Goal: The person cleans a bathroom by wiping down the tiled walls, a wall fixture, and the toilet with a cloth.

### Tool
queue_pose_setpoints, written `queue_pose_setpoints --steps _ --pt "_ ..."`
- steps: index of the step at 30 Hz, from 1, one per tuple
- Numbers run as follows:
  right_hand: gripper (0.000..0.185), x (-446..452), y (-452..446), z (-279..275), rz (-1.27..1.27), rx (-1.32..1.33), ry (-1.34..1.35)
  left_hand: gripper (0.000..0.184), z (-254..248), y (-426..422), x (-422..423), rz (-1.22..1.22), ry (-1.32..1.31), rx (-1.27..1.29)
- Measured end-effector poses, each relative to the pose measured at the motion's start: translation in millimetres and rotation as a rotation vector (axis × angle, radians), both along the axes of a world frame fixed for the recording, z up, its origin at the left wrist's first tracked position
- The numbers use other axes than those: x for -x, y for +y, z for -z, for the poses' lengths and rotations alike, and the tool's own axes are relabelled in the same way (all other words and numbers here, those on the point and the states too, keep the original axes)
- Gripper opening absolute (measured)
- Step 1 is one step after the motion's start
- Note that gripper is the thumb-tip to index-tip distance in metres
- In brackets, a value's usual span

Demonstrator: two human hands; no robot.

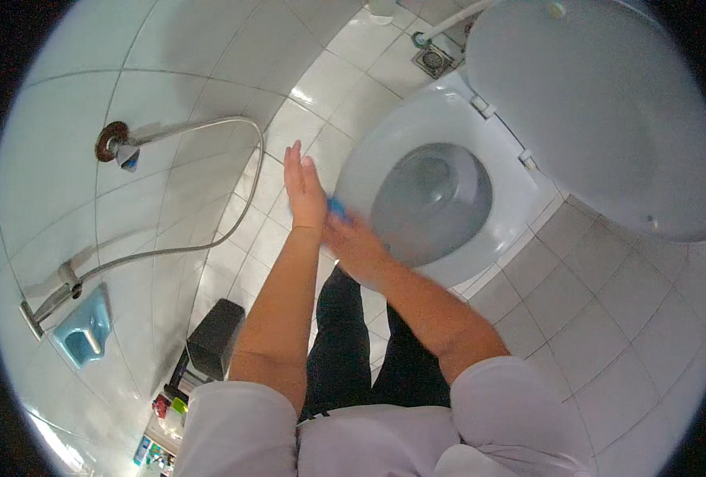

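My left hand [303, 191] is raised near the front left of the toilet bowl, its fingers stretched out and pointing away from me. Against its palm side is my right hand [359, 248], smeared by motion, with its fingers partly hidden behind the left hand. A small bright blue thing [335, 208] shows between the two hands at the right fingers; its kind cannot be made out. Just beyond them stands a white toilet [512, 211], its seat down over the bowl and its lid [599, 111] raised.
A shower hose [245, 211] loops from a wall tap [118, 147] to a handset [51, 302] on the left wall. Below it is a blue soap dish [87, 326]. A dark bin [216, 338] stands left of my legs. A floor drain [432, 60] lies behind the toilet.
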State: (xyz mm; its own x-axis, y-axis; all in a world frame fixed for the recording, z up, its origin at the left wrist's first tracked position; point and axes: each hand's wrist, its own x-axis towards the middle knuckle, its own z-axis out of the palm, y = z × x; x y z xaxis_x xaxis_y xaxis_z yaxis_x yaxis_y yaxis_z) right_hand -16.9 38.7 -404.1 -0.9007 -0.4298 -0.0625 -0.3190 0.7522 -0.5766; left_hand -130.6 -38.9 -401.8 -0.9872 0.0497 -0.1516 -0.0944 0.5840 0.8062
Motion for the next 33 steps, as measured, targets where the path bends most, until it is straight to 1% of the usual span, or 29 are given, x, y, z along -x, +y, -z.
queue_pose_setpoints --steps 1,2,3,5,6,7,9,10,11,13,15,17,19,21,23,26,27,29,31,33 --pt "0.038 -29.8 -11.1 0.5 -0.108 -0.028 -0.085 0.045 3.3 3.1 0.0 0.121 0.083 0.177" --pt "0.042 -64.5 -15.8 5.1 -0.249 -0.107 -0.079 0.058 13.3 4.7 -3.8 0.244 0.039 0.266" --pt "0.046 -93.1 -11.6 7.5 -0.391 -0.186 -0.073 0.058 7.6 14.0 -8.1 0.252 0.035 0.26" --pt "0.046 -118.0 20.5 -11.0 -0.575 -0.276 -0.193 0.074 -11.2 37.2 -19.6 0.5 -0.238 0.571" --pt "0.046 -129.4 45.0 -13.1 -0.458 -0.106 -0.356 0.083 1.3 38.7 -25.6 0.441 -0.224 0.494" --pt "0.046 -140.5 71.9 -15.2 -0.333 0.063 -0.513 0.083 8.3 39.7 -28.8 0.453 -0.226 0.483" --pt "0.047 -133.1 131.9 -24.4 -0.349 -0.23 -0.652 0.084 18.1 36.5 -31.5 0.411 -0.072 0.445" --pt "0.043 -134.2 167.7 -23.6 -0.189 -0.213 -0.521 0.084 19.8 35.1 -33.1 0.415 -0.08 0.439" --pt "0.045 -132.3 201.2 -21.6 -0.069 -0.324 -0.508 0.086 20.6 34.8 -33.6 0.409 -0.039 0.413" --pt "0.047 -101.0 244.3 -33.0 0.09 -0.647 -0.423 0.087 19.8 37.3 -32.8 0.403 0.0 0.379" --pt "0.05 -71.4 274.6 -27.4 0.063 -0.596 -0.201 0.089 15.4 39.6 -32.9 0.403 0.006 0.456" --pt "0.05 -30.5 283.7 -25.3 0.103 -0.658 0.004 0.091 15.6 38.9 -34.0 0.405 0.001 0.422" --pt "0.049 15.3 274.3 -28.1 0.156 -0.666 0.12 0.092 14.6 40.0 -32.6 0.394 0.007 0.393" --pt "0.052 54.1 254.4 -18.6 0.296 -0.609 0.193 0.094 14.8 40.9 -32.2 0.399 -0.014 0.438" --pt "0.05 89.1 234.9 -8.4 0.314 -0.487 0.258 0.095 14.5 39.6 -33.3 0.398 -0.005 0.441" --pt "0.049 117.9 216.9 -7.6 0.244 -0.512 0.289 0.095 18.6 38.1 -33.9 0.393 0.02 0.428" --pt "0.049 112.1 220.5 -6.3 0.247 -0.509 0.284 0.094 19.0 36.4 -34.8 0.395 0.035 0.414" --pt "0.05 89.5 238.6 -7.2 0.347 -0.536 0.18 0.093 14.7 38.7 -34.8 0.393 -0.003 0.44" --pt "0.05 46.8 253.6 -14.7 0.379 -0.565 0.133 0.093 13.3 40.7 -30.5 0.377 -0.031 0.459" --pt "0.048 -6.1 259.4 -22.6 0.554 -0.597 -0.05 0.09 15.3 38.5 -32.9 0.389 -0.029 0.409"
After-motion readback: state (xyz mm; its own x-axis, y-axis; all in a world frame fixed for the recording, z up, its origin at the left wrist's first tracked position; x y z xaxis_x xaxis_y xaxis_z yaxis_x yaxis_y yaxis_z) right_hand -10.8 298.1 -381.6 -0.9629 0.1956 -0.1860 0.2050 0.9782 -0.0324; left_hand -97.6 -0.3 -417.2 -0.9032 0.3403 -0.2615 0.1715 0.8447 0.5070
